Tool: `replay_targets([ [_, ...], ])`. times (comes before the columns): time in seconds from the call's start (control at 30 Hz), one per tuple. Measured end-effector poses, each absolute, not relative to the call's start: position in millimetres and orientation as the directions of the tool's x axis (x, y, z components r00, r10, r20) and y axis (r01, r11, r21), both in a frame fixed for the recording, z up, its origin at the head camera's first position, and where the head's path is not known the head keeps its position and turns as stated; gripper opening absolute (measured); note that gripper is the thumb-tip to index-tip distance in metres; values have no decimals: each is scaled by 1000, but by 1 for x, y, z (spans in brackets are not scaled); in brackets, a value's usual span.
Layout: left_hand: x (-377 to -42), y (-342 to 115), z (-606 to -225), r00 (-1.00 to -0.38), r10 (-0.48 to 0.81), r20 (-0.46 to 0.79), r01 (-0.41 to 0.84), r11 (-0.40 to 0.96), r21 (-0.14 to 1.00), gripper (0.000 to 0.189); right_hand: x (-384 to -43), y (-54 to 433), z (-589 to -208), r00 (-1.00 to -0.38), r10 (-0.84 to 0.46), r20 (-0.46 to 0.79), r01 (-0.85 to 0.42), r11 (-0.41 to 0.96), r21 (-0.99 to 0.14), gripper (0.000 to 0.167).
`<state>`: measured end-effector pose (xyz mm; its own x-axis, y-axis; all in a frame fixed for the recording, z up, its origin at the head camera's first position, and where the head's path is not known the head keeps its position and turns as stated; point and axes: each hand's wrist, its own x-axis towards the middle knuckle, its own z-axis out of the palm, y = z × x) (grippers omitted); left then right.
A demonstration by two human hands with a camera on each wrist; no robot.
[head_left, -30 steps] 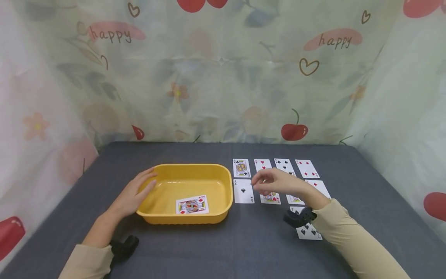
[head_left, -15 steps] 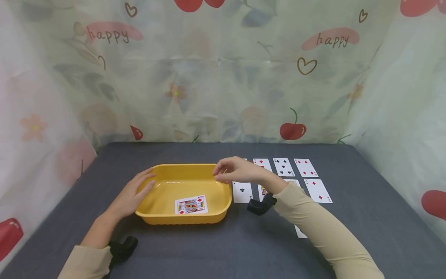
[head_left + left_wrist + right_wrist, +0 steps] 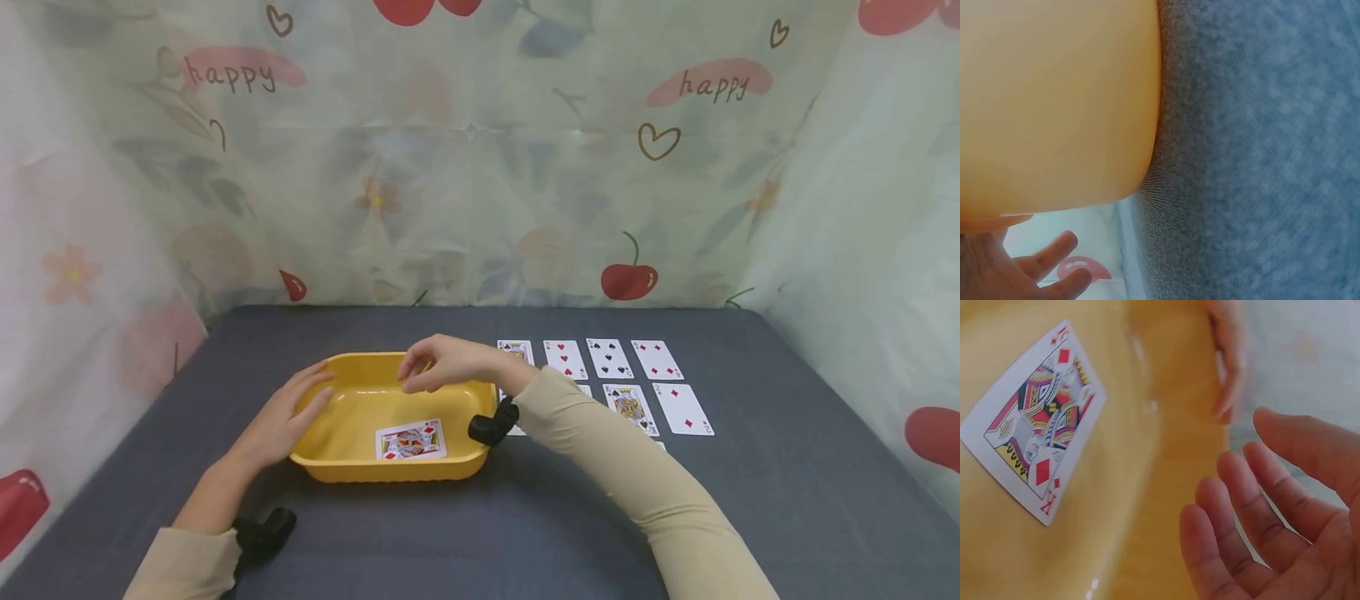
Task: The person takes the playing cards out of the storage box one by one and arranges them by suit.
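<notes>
A king of diamonds card [image 3: 410, 440] lies face up in the yellow plastic basin [image 3: 390, 472], near its front wall. My left hand [image 3: 281, 421] rests at the basin's left rim, its fingers relaxed and spread; in the left wrist view some fingers [image 3: 1054, 256] stick out past the wall. Over the basin's back half hovers my right hand [image 3: 453, 362]. Its fingers [image 3: 1235, 481] are loosely bent, and the right wrist view shows nothing between them and the thumb. Beneath that hand, the basin floor shows beside the card.
Face-up playing cards lie in rows right of the basin, among them a king of clubs [image 3: 516, 350], a heart card [image 3: 565, 360], a spade card [image 3: 609, 358] and a two of diamonds [image 3: 683, 409]. My right sleeve [image 3: 630, 475] hides some. A printed curtain [image 3: 472, 208] closes off the back.
My right hand has moved left, from over the rows of cards to over the basin. My left hand and the king of diamonds keep their places.
</notes>
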<state>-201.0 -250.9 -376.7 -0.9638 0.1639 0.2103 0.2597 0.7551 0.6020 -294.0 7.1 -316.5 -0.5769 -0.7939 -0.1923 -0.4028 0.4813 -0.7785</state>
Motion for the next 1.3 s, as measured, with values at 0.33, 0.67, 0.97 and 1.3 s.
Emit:
replay_targets([
  [0.33, -201, -251, -375, -970, 158, 185, 238, 764, 600, 48, -305, -18, -338, -495, -803, -332, -425, 557, -713, 35],
  [0.67, -201, -251, -376, -968, 155, 195, 243, 764, 597, 47, -297, -31, -355, -497, -788, -364, -529, 607, -593, 41],
  [0.97, -201, -250, -374, -971, 152, 187, 235, 769, 595, 47, -292, -31, -360, -480, -791, -379, -564, 609, -558, 38],
  [1.3, -200, -250, -375, -973, 146, 177, 224, 772, 595, 48, -294, -31, -360, -417, -813, -406, -575, 582, -575, 24],
])
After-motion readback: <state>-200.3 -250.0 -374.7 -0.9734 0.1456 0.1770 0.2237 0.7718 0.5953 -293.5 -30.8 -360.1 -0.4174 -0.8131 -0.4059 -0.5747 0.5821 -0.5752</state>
